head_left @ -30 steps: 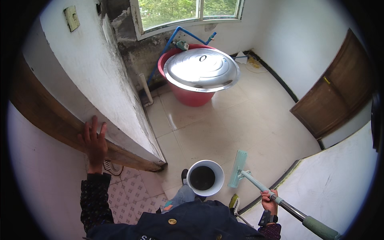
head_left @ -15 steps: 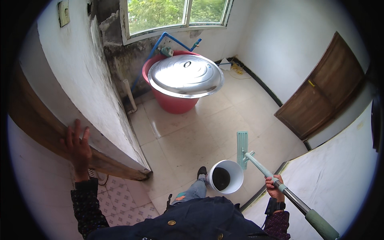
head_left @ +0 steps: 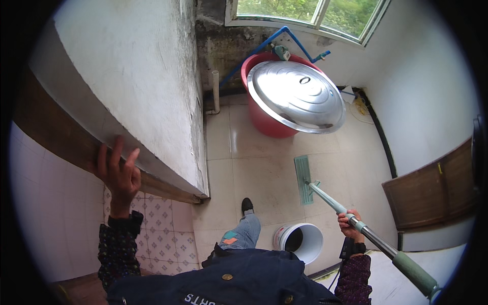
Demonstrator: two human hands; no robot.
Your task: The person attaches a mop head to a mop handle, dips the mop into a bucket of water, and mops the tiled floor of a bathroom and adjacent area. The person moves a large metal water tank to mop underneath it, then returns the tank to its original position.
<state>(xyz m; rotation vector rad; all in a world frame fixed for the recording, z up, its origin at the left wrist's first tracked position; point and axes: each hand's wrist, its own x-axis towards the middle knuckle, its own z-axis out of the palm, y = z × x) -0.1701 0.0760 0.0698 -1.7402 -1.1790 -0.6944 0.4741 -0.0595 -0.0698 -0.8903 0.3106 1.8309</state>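
My right hand point(head_left: 351, 224) is wrapped round the metal pole of a flat mop point(head_left: 333, 204), just below its pale green upper joint. The mop's flat green head point(head_left: 303, 180) is over the tiled floor, ahead of a white bucket; I cannot tell whether it touches the tiles. The bucket point(head_left: 316, 243) stands near my legs with something dark inside. My left hand point(head_left: 120, 173) rests with fingers spread against the brown wooden door frame point(head_left: 76, 150) and the edge of the white wall.
A red tub point(head_left: 269, 121) with a large metal lid point(head_left: 297, 96) stands below the window. A blue pipe point(head_left: 287, 31) runs behind it, and a white pipe point(head_left: 216, 91) rises by the left wall. At the right is a brown wooden door point(head_left: 432, 188). My shoe point(head_left: 247, 204) is on the tiles.
My view has turned left, so the room sits further right. The mop head has shifted forward and left of the bucket. My foot is further ahead; my left hand remains at the frame.
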